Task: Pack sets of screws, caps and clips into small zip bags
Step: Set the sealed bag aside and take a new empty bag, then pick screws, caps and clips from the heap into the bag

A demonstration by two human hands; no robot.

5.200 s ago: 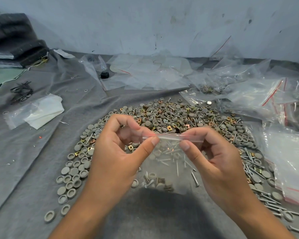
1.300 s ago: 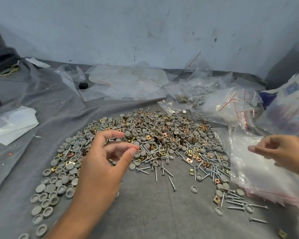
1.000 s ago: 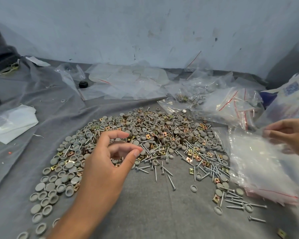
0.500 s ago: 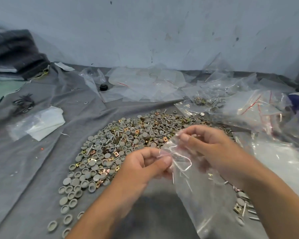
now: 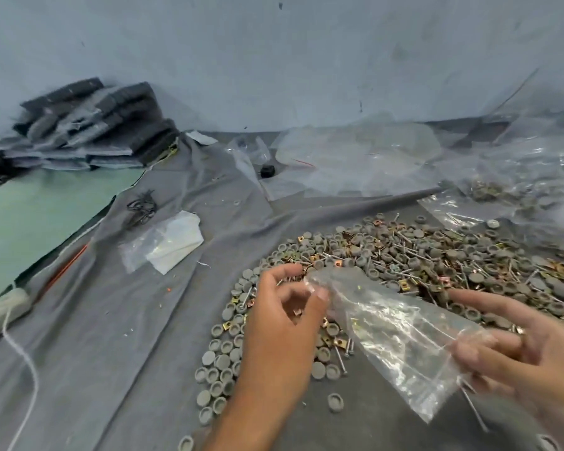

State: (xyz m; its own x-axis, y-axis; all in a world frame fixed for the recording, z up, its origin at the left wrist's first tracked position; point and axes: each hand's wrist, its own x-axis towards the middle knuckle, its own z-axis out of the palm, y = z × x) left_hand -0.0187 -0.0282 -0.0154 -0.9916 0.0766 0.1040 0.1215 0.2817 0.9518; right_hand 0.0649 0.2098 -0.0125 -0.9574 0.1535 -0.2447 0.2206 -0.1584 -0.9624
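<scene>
Zip bag (image 5: 401,343) — now between both hands

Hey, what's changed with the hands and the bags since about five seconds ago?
The filled bag both hands were pinching shut is gone from them. The right hand reached right to the stack of bags and brought back an empty zip bag. Now the left hand pinches its upper end and the right hand holds its lower end. The pile of caps, screws and clips stays spread on the grey cloth.
</scene>
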